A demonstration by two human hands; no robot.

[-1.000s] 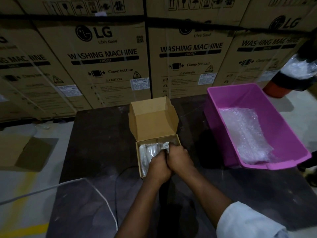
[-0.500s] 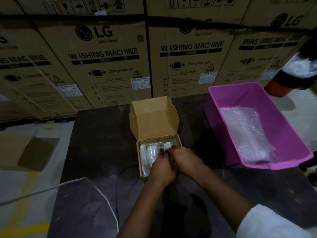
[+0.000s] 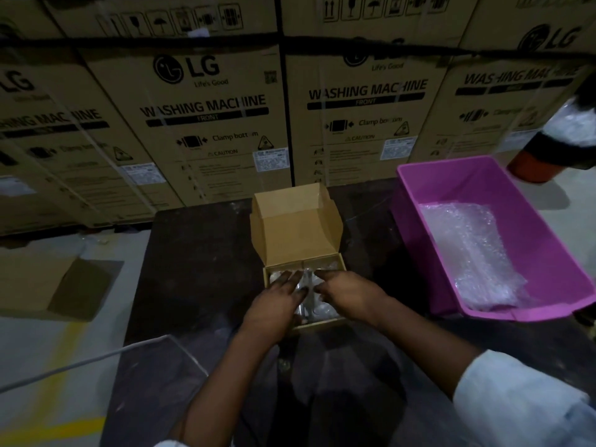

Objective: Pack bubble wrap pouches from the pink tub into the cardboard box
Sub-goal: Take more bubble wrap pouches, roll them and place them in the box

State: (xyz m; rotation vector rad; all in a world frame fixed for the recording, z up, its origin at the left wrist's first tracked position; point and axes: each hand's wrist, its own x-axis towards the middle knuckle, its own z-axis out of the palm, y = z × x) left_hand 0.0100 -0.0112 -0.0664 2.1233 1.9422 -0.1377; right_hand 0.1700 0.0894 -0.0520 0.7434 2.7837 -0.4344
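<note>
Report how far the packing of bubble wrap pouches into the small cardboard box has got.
Done: several clear bubble wrap pouches already lie inside the small brown cardboard box, lid flap up. In hand: the left hand and right hand rest flat-fingered on the pouches, apparently pressing them down. Left: more bubble wrap sits in the pink plastic tub, and the box is unclosed.

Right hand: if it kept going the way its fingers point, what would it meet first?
Probably the far wall of the cardboard box, just past the right hand; the raised lid stands behind. Depth is uncertain.
</note>
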